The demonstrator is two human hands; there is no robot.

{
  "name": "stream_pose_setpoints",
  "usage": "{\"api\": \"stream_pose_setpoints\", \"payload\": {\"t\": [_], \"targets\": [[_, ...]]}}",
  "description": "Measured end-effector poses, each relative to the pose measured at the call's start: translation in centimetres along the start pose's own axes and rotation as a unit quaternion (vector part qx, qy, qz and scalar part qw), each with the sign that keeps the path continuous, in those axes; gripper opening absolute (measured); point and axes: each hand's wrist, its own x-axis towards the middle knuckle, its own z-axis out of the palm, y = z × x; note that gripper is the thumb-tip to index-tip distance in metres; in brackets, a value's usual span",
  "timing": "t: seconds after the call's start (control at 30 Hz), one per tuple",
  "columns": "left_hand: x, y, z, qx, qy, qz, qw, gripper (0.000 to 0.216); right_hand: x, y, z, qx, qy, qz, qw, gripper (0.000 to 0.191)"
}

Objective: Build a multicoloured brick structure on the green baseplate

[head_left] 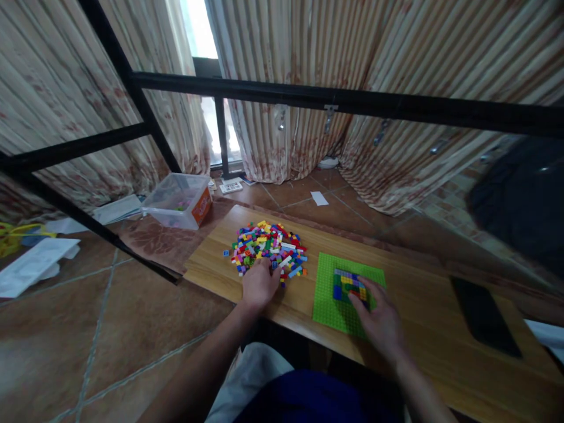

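Observation:
My left hand (261, 283) reaches into the near edge of a pile of small coloured toy bricks (264, 238). Its thumb and fingers are apart, close to a blue brick (274, 265), and I see nothing clearly gripped. To the right lies a green studded baseplate (326, 305). A low block of blue, yellow, purple, green and red bricks (338, 282) is built up on it. My right hand (381, 314) rests over the right side of this block, its thumb and fingers spread around the near corner. The fingers partly cover the bricks there.
Both brick areas are on a narrow wooden table (423, 305), with a dark flat panel (484, 314) at its right. A clear plastic bin (176, 200) with a few pieces stands on the tiled floor beyond. A black metal frame (308, 91) crosses before the curtains.

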Motion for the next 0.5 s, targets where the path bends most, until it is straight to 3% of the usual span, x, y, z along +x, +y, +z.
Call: {"api": "stream_pose_setpoints", "payload": {"t": [0.23, 0.37, 0.43, 0.5], "targets": [[0.3, 0.2, -0.5, 0.004, 0.002, -0.017, 1.000, 0.025, -2.0, 1.8, -2.1, 0.023, 0.051, 0.072, 0.996, 0.042], [-0.9, 0.8, -1.3, -0.071, 0.017, 0.023, 0.997, 0.023, -3.2, 0.6, -2.2, 0.053, 0.051, 0.120, 0.990, 0.040], [-2.2, 1.8, -1.2, -0.159, -0.041, 0.070, 0.984, 0.023, -4.1, -1.0, -1.6, 0.075, 0.029, 0.106, 0.991, 0.038], [-3.8, 3.0, -0.5, -0.261, -0.171, 0.122, 0.942, 0.027, -4.9, -2.9, -0.8, 0.097, -0.004, 0.052, 0.994, 0.033]]}}
